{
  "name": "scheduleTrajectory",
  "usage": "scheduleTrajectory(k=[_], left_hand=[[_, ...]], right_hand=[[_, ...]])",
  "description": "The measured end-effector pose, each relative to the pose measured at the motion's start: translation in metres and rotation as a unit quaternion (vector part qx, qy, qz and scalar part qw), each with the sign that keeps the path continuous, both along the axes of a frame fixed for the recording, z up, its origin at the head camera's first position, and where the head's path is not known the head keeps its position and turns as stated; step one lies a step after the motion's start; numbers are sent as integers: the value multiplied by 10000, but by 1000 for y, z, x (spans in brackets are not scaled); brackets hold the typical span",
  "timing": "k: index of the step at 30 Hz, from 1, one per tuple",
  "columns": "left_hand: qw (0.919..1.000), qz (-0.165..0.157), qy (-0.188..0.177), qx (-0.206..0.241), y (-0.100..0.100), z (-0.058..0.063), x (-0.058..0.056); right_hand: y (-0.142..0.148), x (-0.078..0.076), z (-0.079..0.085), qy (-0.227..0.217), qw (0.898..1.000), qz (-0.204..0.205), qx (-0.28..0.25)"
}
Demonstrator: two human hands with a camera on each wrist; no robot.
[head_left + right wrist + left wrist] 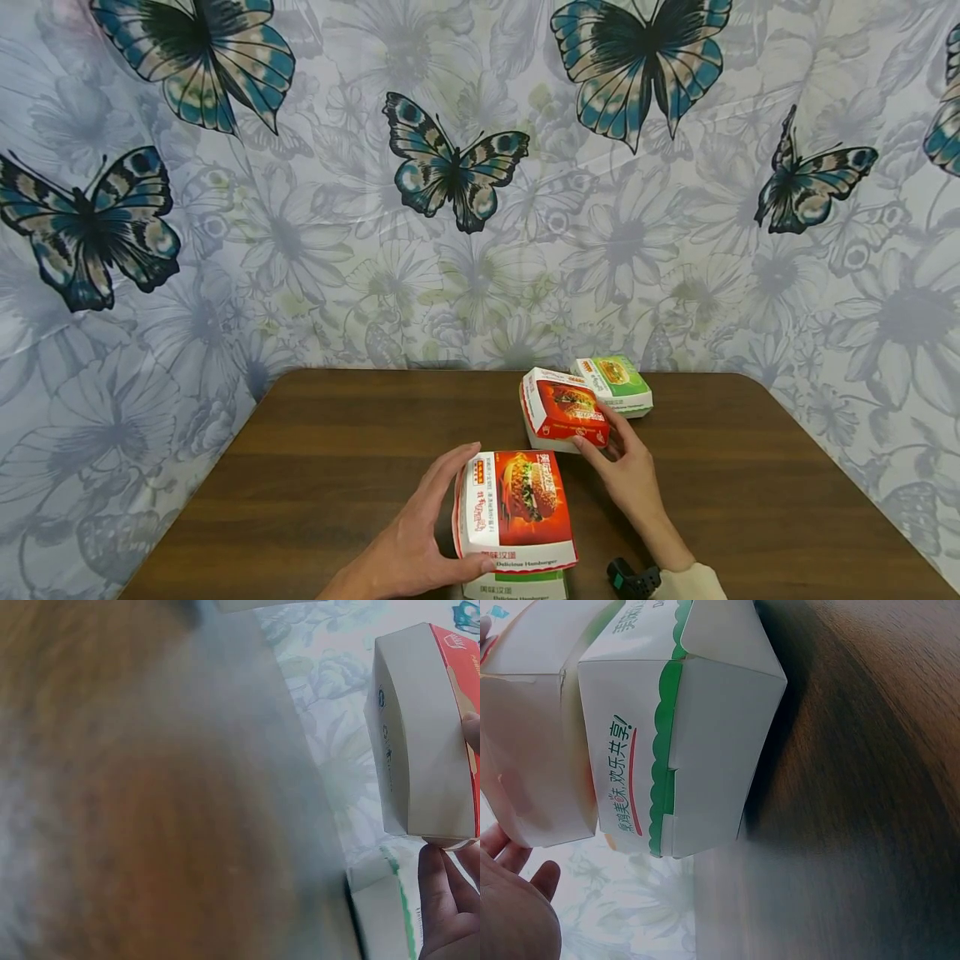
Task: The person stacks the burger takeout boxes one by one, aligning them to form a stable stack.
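Note:
My left hand (420, 533) grips a red-and-white hamburger box (525, 500), thumb at its near edge and fingers at the far left corner. Beneath it, a green-and-white hamburger box (517, 588) mostly hides in the head view; the left wrist view shows its white side with a green scalloped edge (667, 735) on the wooden surface. Farther back, my right hand (633, 483) holds a second red-and-white hamburger box (573, 408) by its right side, tilted. Behind that, another green-and-white hamburger box (633, 383) lies near the table's back edge, partly covered in the head view.
The brown wooden table (315, 475) has rounded back corners. Right behind it hangs a pale floral cloth (480, 300) printed with teal butterflies. A black band (633, 579) is on my right wrist, by a cream sleeve (690, 582).

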State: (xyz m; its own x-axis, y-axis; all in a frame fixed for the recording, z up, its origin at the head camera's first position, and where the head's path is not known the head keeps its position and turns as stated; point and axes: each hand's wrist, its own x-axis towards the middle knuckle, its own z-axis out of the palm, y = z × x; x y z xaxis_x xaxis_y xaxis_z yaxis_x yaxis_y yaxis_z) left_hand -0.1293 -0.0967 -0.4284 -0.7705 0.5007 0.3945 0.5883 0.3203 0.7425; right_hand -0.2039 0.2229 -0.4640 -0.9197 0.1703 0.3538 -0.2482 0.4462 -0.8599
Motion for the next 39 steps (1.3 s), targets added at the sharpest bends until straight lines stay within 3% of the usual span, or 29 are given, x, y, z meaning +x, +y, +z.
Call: scheduleTrajectory(k=[13, 25, 31, 39], left_hand=[[9999, 69, 125, -28, 0, -1, 0], [9998, 48, 201, -4, 0, -1, 0], [10000, 23, 92, 12, 0, -1, 0], [9999, 2, -134, -3, -1, 0, 1]], right_hand=[[-3, 7, 32, 476, 9977, -14, -492], [-10, 24, 68, 781, 9963, 99, -356], [-8, 30, 79, 878, 9948, 461, -245], [0, 35, 82, 844, 9862, 1318, -538]])
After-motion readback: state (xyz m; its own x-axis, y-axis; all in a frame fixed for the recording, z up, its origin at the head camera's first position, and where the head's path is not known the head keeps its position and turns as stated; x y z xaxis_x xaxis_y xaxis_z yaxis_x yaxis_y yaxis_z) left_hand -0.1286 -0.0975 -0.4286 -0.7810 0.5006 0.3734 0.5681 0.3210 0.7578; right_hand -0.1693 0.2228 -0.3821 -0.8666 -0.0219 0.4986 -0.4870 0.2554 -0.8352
